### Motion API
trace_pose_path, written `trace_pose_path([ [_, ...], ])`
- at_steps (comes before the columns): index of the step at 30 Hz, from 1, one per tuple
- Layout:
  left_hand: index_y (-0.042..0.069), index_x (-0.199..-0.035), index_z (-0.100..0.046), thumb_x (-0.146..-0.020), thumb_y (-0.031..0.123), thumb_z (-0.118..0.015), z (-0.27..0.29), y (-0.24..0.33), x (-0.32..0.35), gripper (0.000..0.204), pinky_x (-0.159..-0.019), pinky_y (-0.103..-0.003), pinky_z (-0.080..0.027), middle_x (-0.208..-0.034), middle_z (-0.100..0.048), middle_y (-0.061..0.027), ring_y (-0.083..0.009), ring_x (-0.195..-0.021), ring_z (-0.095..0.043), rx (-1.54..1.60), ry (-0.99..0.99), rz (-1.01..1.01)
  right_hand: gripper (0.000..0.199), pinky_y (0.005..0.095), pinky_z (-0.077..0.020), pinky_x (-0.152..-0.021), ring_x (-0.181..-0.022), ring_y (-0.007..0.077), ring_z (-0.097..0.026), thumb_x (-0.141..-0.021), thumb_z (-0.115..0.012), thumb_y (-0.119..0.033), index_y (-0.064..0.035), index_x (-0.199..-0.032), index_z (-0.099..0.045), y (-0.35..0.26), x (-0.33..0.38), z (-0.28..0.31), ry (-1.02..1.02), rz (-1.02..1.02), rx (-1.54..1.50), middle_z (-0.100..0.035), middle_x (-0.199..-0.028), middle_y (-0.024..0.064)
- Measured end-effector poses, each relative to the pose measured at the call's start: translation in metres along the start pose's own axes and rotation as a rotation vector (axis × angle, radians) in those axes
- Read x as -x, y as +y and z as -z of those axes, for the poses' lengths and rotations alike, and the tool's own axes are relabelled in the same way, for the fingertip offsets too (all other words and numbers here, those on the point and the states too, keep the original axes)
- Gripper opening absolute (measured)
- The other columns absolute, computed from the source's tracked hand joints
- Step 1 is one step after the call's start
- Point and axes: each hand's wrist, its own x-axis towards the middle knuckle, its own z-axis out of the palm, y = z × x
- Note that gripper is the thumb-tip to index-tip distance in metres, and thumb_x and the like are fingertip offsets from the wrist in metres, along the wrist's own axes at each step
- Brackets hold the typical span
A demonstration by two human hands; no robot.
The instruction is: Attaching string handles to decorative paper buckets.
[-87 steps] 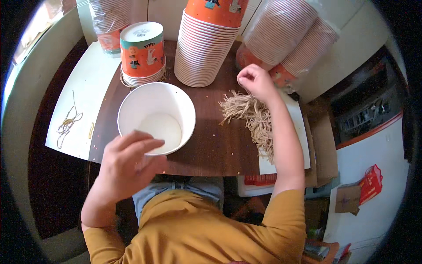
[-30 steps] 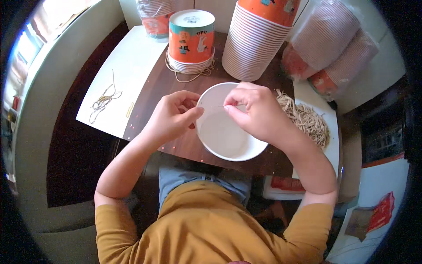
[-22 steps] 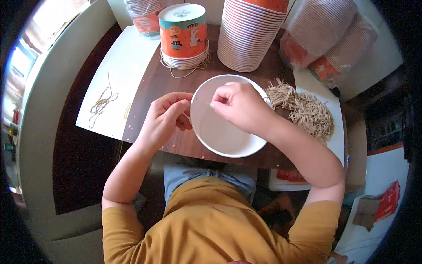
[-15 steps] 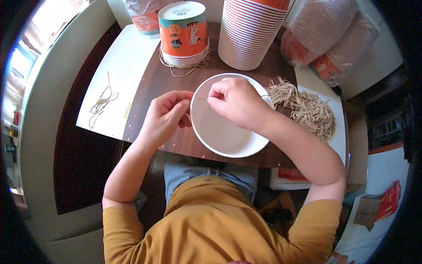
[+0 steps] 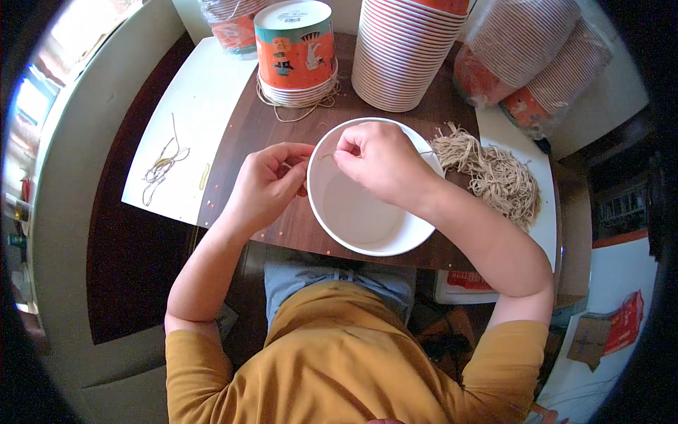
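Note:
A white paper bucket (image 5: 367,219) stands open on the brown table (image 5: 268,127) in front of me. My left hand (image 5: 268,184) grips its left rim with curled fingers. My right hand (image 5: 374,159) hovers over the bucket's far rim, pinching a thin tan string (image 5: 326,155) that reaches toward the left rim. A heap of tan strings (image 5: 491,173) lies just right of the bucket.
An orange printed bucket (image 5: 295,49) stands upside down at the back, string looped at its base. A tall stack of nested buckets (image 5: 409,49) is beside it. Bagged stacks (image 5: 537,63) lie at the back right. A few loose strings (image 5: 162,166) rest on a white sheet (image 5: 183,120) at left.
My right hand left the string heap and came over the bucket with a string. My left hand went from the near rim to the left rim. Lately the right hand has crept left.

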Motion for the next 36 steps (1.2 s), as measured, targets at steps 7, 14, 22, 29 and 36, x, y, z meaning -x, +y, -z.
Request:
trace_pose_path([
  [7, -0.005, -0.107, -0.061, -0.089, 0.003, -0.052, 0.000, -0.002, 0.001, 0.021, -0.063, -0.022, -0.051, -0.082, -0.066, -0.0062, -0.0077, -0.070, -0.060, 0.014, -0.002, 0.000, 0.014, 0.0412, -0.0496, -0.061, -0.064, 0.0322, -0.063, -0.076, -0.059, -0.013, -0.0006, -0.069, -0.064, -0.002, 0.000, 0.001, -0.064, -0.086, -0.082, -0.063, -0.069, 0.0183],
  [14, -0.006, -0.107, -0.060, -0.089, 0.002, -0.051, 0.002, 0.000, 0.001, 0.021, -0.064, -0.023, -0.051, -0.086, -0.066, -0.0074, -0.0082, -0.070, -0.060, -0.028, -0.014, -0.021, 0.013, 0.0307, -0.0443, -0.052, -0.054, 0.0142, -0.056, -0.078, -0.063, -0.011, 0.0005, -0.072, -0.062, -0.001, 0.000, -0.003, -0.080, -0.054, -0.058, -0.060, -0.061, 0.0091],
  [22, -0.003, -0.101, -0.064, -0.085, 0.000, -0.056, 0.005, 0.005, -0.004, 0.018, -0.061, -0.028, -0.051, -0.077, -0.062, -0.0092, -0.0155, -0.068, -0.063, -0.321, -0.029, -0.227, 0.012, 0.0428, -0.0498, -0.068, -0.072, 0.0333, -0.063, -0.078, -0.058, -0.012, -0.0034, -0.076, -0.067, -0.009, -0.002, -0.004, -0.064, 0.026, -0.009, -0.064, -0.077, 0.0161],
  [29, 0.000, -0.093, -0.065, -0.077, 0.000, -0.062, 0.006, -0.002, -0.008, 0.016, -0.061, -0.034, -0.050, -0.077, -0.060, -0.0156, -0.0302, -0.068, -0.062, -0.567, 0.029, -0.507, 0.015, 0.0427, -0.0492, -0.075, -0.081, 0.0342, -0.062, -0.081, -0.056, -0.012, -0.0025, -0.082, -0.067, -0.008, -0.001, -0.005, -0.091, 0.079, 0.001, -0.064, -0.083, 0.0172],
  [36, 0.000, -0.092, -0.065, -0.077, 0.000, -0.062, 0.006, -0.003, -0.005, 0.015, -0.064, -0.034, -0.052, -0.081, -0.063, -0.0156, -0.0312, -0.071, -0.063, -0.515, 0.047, -0.489, 0.014, 0.0422, -0.0486, -0.077, -0.085, 0.0335, -0.062, -0.082, -0.055, -0.010, -0.0026, -0.085, -0.067, -0.005, 0.001, -0.006, -0.113, 0.095, -0.056, -0.064, -0.088, 0.0167],
])
